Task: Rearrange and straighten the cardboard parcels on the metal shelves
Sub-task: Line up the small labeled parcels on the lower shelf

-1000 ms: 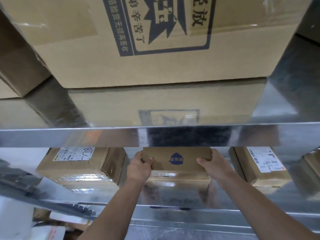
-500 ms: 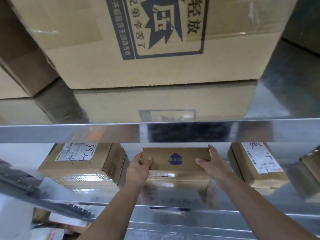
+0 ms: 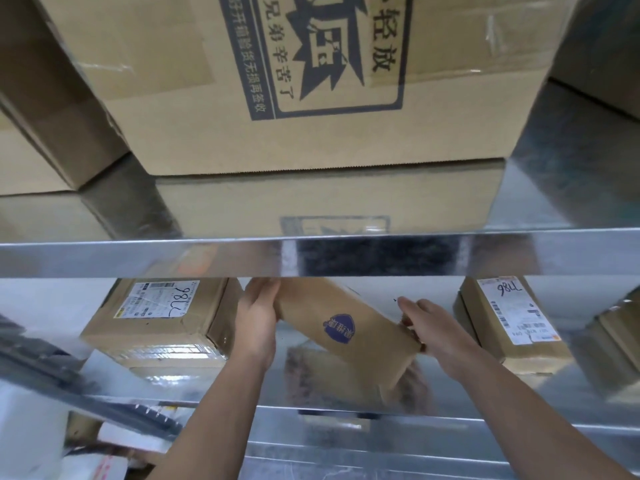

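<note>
Over the lower shelf [image 3: 346,441] the small parcel [image 3: 346,327] is held tilted. The left hand [image 3: 256,327] is curled round its far end and the right hand [image 3: 433,327] is pinched on its near corner, seemingly so that it can be squared. A labelled parcel [image 3: 162,317] sits left of it, a second parcel [image 3: 509,323] right — a large carton [image 3: 311,98] above.

Two shiny metal shelves fill the frame. Upper shelf [image 3: 571,188] runs across the middle, front lip mirror-like w/ blurred reflections. Lower shelf [image 3: 45,306] sits below, pale & glossy, soft even light. Lower left: dark slanted rail [image 3: 69,386], white clutter [image 3: 27,438] beneath, too blurred to ID.
</note>
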Motion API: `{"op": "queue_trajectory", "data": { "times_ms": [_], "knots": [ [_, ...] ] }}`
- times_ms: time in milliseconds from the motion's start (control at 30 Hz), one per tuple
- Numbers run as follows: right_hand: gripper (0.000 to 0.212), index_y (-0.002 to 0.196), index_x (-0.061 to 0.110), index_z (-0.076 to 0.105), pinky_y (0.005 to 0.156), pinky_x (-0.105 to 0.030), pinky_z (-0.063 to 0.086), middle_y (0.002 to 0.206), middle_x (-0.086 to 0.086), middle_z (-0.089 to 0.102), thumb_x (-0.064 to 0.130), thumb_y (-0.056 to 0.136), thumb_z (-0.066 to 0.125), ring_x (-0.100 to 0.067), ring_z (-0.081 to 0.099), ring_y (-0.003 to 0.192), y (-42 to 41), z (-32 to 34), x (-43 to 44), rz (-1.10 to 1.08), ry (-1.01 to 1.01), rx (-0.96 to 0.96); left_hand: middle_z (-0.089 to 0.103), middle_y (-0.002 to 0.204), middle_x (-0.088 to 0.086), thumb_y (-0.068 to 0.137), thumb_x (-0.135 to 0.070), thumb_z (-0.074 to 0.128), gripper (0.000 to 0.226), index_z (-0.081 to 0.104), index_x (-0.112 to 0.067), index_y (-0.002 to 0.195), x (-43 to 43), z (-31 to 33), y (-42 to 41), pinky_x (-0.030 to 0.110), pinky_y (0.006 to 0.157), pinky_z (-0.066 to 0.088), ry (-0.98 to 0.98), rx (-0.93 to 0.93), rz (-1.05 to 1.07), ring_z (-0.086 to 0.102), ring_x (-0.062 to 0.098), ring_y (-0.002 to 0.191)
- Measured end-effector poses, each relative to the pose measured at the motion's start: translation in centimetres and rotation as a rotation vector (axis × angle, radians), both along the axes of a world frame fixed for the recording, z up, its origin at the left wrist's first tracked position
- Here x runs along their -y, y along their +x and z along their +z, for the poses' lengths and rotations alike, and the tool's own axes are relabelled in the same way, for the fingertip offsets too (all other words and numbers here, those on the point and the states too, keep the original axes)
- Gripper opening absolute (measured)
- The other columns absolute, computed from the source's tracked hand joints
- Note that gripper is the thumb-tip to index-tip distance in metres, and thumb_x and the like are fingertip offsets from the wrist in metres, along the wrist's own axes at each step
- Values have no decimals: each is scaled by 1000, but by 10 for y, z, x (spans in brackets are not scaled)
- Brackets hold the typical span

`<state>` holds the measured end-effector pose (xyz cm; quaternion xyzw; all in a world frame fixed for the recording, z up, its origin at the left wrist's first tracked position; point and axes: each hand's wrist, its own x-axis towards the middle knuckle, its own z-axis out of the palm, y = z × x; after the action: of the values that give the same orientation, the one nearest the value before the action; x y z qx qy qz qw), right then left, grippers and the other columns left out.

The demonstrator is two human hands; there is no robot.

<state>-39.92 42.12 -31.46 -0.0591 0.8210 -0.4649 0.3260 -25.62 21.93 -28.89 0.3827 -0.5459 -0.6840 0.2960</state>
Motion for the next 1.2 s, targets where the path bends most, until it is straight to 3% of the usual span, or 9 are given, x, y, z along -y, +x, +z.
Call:
{"op": "queue_trajectory", "data": {
  "times_ms": [67, 100, 167, 267, 467, 667, 833, 967, 1200],
  "knots": [
    [45, 107, 16, 59, 102, -54, 52, 112, -15, 67, 58, 102, 41, -33, 65, 107, 5, 8, 1, 77, 36, 10, 71, 102, -1, 80, -52, 72, 48, 73, -18, 114, -2, 9, -2, 38, 89, 45, 8, -59, 17, 61, 20, 98],
    [45, 111, 18, 56, 105, -53, 50, 113, -12, 65, 57, 104, 37, -31, 64, 109, 8, 12, 3, 127, 52, 15, 71, 95, -4, 86, -46, 71, 38, 74, -16, 110, -3, 13, -4, 36, 86, 44, -11, -82, 26, 61, 17, 91],
    [41, 119, 24, 51, 111, -49, 45, 118, -2, 62, 57, 107, 31, -24, 59, 116, 18, 19, 7, 208, 37, 28, 67, 74, -10, 97, -29, 66, 17, 75, -18, 86, -8, 22, -6, 33, 74, 39, -9, -115, 29, 54, 13, 73],
    [37, 125, 34, 47, 115, -47, 40, 119, 7, 57, 60, 106, 29, -18, 55, 123, 29, 22, 14, 252, -70, 102, 65, 67, -5, 98, -22, 66, 36, 78, -28, 64, -23, 38, -8, 36, 69, 36, -1, -111, -62, 52, 19, 72],
    [47, 135, 27, 54, 101, -50, 54, 131, -5, 61, 59, 105, 36, -28, 62, 118, 38, 33, 21, 114, -276, 278, 79, 91, 2, 93, -12, 70, 7, 74, -17, 95, -38, 46, -7, 34, 79, 52, -84, -54, -186, 73, 21, 91],
    [52, 129, 40, 58, 88, -54, 59, 128, 6, 61, 74, 91, 46, -21, 59, 121, 34, 65, 18, 141, -376, 177, 75, 78, 1, 94, -10, 64, 14, 73, -13, 85, -34, 55, -4, 26, 71, 51, -66, 61, -311, 69, 13, 73],
    [35, 127, 40, 57, 87, -56, 60, 124, 8, 66, 51, 95, 64, -14, 63, 113, 33, 77, 26, 185, -314, 112, 73, 76, -2, 94, -10, 64, 11, 70, -17, 88, -34, 58, -5, 21, 57, 52, -35, 73, -310, 68, 6, 66],
    [18, 115, 37, 64, 87, -56, 60, 121, 4, 68, 40, 97, 64, -17, 63, 113, 34, 81, 33, 192, -256, 91, 74, 72, -7, 94, -8, 64, 13, 70, -19, 89, -31, 58, -5, 24, 61, 51, -37, 85, -302, 69, 6, 67],
    [25, 112, 32, 69, 91, -57, 59, 112, 6, 72, 50, 94, 66, -16, 63, 113, 34, 90, 39, 232, -208, 81, 70, 63, -5, 94, -4, 63, 18, 68, -14, 79, -29, 57, -12, 23, 55, 50, -33, 126, -280, 64, 9, 61]
  ]
}}
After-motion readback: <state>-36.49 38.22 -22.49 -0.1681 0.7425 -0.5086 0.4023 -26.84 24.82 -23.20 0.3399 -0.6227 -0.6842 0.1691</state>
